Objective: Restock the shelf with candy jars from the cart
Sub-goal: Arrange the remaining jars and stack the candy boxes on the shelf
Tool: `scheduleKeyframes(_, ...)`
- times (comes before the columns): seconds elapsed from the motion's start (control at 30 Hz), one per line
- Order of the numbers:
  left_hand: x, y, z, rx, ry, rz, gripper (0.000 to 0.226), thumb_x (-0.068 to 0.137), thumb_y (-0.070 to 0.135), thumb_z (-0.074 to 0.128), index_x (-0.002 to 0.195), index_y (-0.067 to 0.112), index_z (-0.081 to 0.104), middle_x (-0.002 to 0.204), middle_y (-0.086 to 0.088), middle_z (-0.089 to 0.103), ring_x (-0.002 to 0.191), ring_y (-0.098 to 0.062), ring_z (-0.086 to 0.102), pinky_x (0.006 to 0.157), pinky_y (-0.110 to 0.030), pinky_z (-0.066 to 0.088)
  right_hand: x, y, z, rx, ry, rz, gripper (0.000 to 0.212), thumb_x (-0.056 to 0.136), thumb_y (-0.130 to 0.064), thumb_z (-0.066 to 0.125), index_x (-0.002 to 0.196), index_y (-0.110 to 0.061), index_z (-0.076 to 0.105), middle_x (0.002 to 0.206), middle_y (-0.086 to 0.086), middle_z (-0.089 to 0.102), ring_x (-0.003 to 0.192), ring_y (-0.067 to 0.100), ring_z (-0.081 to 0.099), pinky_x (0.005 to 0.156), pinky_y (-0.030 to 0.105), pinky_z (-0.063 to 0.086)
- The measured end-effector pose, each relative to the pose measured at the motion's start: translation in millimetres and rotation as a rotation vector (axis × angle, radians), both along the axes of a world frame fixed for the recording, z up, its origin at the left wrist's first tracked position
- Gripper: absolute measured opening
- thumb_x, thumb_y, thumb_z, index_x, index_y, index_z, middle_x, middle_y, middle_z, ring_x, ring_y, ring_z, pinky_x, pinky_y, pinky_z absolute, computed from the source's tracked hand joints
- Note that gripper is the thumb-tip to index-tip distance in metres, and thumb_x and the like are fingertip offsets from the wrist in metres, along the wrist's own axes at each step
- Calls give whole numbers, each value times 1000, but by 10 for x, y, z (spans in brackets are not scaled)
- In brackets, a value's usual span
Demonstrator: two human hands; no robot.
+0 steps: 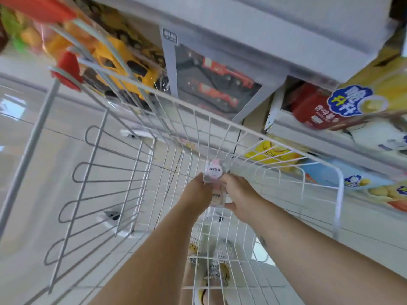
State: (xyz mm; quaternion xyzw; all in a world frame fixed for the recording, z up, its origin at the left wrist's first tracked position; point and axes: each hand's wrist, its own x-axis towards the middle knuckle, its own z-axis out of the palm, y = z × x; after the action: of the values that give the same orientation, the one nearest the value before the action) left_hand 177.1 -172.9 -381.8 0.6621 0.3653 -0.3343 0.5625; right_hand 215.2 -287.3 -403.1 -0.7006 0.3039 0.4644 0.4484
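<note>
Evidently both hands are clamped on a pair of small clear candy jars (214, 172). The left hand (197, 191) and right hand (240, 191) press in from opposite sides, with fingers curled round the walls. The jars sit between the palms, inside the white wire cart (339, 199) and well below its rim. They look like light, rigid plastic with smooth sides, so they are probably slick and may slip against each other if the squeeze loosens. A grip lower down, or a thumb under the base, would likely hold better. Blur hides whether the lids are tight. The basket around the hands is open, so lifting straight up looks free. The wire rim beyond the right hand lies between the jars and the shelf (308, 131) and must be cleared. The shelf itself is crowded with snack packs (361, 102).
</note>
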Motion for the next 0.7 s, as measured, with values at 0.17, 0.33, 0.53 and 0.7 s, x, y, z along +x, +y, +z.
scheduleKeyframes(0.17, -183, -29, 590, -30, 12, 44, 30, 101, 9, 40, 118, 20, 61, 103, 1, 71, 88, -9, 66, 60, -19, 44, -126, 92, 843, 85, 26, 6, 22, 91, -33, 55, 103, -25, 71, 96, 1, 76, 96, 25, 70, 94, 55, 53)
scheduleKeyframes(0.33, -301, -42, 1449, -36, -30, 24, 33, 96, 8, 43, 117, 23, 63, 104, -1, 74, 96, -21, 70, 82, -39, 57, -227, 16, 1909, 193, -7, -74, 21, 96, -17, 55, 113, -12, 68, 95, 7, 75, 74, 12, 72, 86, 51, 56)
scheduleKeyframes(0.53, -241, -140, 3137, 65, -257, -63, 30, 102, 28, 40, 126, 37, 55, 111, 7, 71, 102, -16, 66, 93, -40, 51, -247, -125, 3660, 256, -227, -109, 25, 100, -11, 43, 108, -17, 65, 90, -4, 75, 75, 2, 70, 62, 21, 51)
scheduleKeyframes(0.7, -179, -262, 4225, 68, -562, -94, 45, 101, 28, 39, 146, 35, 42, 127, 6, 66, 114, -14, 62, 98, -37, 49, -316, -298, 4818, 281, -519, -128, 31, 98, -18, 46, 120, -32, 63, 115, -13, 68, 100, -8, 61, 80, 22, 43)
